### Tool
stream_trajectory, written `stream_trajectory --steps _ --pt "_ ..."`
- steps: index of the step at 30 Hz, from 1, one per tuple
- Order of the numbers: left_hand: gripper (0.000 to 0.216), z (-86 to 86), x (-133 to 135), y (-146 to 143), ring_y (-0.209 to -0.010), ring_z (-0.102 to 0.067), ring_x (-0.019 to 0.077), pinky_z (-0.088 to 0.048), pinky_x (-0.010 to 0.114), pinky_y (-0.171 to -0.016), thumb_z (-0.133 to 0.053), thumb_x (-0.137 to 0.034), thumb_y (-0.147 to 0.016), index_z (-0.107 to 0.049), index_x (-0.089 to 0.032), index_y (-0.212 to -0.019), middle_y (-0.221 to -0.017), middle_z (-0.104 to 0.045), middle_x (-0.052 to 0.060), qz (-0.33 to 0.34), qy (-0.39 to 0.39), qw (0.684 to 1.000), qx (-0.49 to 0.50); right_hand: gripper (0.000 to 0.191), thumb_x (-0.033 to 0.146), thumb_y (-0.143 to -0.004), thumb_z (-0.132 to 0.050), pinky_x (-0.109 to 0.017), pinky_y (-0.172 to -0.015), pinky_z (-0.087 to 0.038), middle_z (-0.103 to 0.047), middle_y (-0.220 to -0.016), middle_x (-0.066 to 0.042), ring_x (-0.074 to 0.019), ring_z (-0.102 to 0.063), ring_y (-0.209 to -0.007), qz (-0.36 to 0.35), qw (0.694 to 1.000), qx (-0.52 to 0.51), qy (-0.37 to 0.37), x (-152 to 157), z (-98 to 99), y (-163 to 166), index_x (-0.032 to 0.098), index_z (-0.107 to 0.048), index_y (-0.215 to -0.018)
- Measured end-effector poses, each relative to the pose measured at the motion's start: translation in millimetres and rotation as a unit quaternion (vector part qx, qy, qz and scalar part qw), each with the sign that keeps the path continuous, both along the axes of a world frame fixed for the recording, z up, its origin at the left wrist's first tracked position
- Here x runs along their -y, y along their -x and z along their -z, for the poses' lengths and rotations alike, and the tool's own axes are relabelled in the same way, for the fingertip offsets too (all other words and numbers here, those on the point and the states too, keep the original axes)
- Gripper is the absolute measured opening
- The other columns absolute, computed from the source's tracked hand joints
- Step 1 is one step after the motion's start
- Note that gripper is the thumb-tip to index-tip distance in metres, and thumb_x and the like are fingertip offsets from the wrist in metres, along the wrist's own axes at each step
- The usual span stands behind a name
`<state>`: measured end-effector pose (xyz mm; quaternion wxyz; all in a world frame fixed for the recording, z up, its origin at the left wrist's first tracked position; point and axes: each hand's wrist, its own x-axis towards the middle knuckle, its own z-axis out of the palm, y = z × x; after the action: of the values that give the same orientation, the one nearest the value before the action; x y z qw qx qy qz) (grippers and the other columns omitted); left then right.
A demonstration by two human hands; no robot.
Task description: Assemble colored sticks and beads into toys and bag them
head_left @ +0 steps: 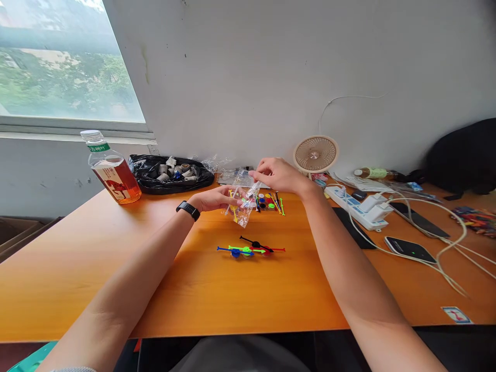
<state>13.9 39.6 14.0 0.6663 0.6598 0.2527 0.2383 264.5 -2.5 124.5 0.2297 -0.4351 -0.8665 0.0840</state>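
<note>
Both hands hold a small clear plastic bag (245,204) above the orange table (155,279). My left hand (217,198), with a black band on its wrist, cups the bag from the left, fingers curled round it. My right hand (277,175) pinches the bag's top edge. A yellow piece shows inside the bag. Just behind the bag lies a cluster of small coloured plastic sticks and caps (269,202). Nearer to me, a few assembled pieces in blue, green, black and red (250,248) lie in a row on the table.
A bottle of amber drink (112,173) stands at the left, beside a black bag of grey and white parts (170,173). A small fan (315,154), a white power strip (360,205) with cables, and a phone (411,249) fill the right side.
</note>
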Motion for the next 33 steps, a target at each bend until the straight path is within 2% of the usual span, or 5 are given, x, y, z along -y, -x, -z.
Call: stream_trajectory --steps 7,14,22,28,33 --pt "0.044 0.9 0 2 -0.091 -0.077 0.02 -0.058 0.026 -0.071 -0.092 -0.034 -0.08 -0.072 -0.018 -0.116 -0.107 -0.079 0.01 0.006 -0.003 1.0 -0.019 0.04 0.052 -0.101 -0.06 -0.03 -0.074 -0.041 -0.067 -0.117 -0.01 -0.0167 -0.061 -0.081 -0.003 0.994 0.1 0.038 0 2.8 -2 0.02 -0.078 -0.086" --pt "0.044 5.7 -4 5 -0.082 -0.075 0.0163 -0.056 0.025 -0.07 -0.091 -0.035 -0.08 -0.074 -0.018 -0.117 -0.104 -0.079 0.009 0.003 -0.028 0.999 -0.039 0.039 0.052 -0.095 -0.067 -0.033 -0.063 -0.033 -0.07 -0.073 -0.007 -0.0169 -0.054 -0.062 0.057 0.987 0.138 0.061 -5 5.3 -4 0.018 -0.073 -0.076" --pt "0.044 0.6 0 7 -0.084 -0.076 0.0179 -0.054 0.022 -0.064 -0.088 -0.036 -0.083 -0.071 -0.019 -0.12 -0.106 -0.079 0.009 0.019 -0.033 0.997 -0.064 0.019 0.022 -0.099 -0.055 -0.028 -0.068 -0.039 -0.075 -0.091 -0.007 -0.0173 -0.061 -0.075 0.023 0.998 0.047 -0.027 -10 8.6 1 0.018 -0.073 -0.1" --pt "0.046 -4.2 3 4 -0.083 -0.075 0.0179 -0.059 0.028 -0.077 -0.088 -0.034 -0.082 -0.071 -0.019 -0.122 -0.1 -0.076 0.006 0.07 -0.037 0.994 -0.076 0.027 0.045 -0.084 -0.079 -0.028 -0.063 -0.037 -0.074 -0.081 -0.005 -0.0165 -0.06 -0.069 0.076 0.994 0.074 -0.029 -11 10.8 1 0.02 -0.069 -0.081" --pt "0.042 -8.5 5 0 -0.084 -0.072 0.0167 -0.055 0.026 -0.078 -0.089 -0.033 -0.08 -0.074 -0.018 -0.117 -0.096 -0.075 0.004 0.071 -0.079 0.989 -0.104 0.017 0.033 -0.083 -0.075 -0.03 -0.061 -0.036 -0.073 -0.074 -0.004 -0.0172 -0.06 -0.066 0.098 0.989 0.111 -0.008 -9 10.8 3 0.021 -0.069 -0.073"
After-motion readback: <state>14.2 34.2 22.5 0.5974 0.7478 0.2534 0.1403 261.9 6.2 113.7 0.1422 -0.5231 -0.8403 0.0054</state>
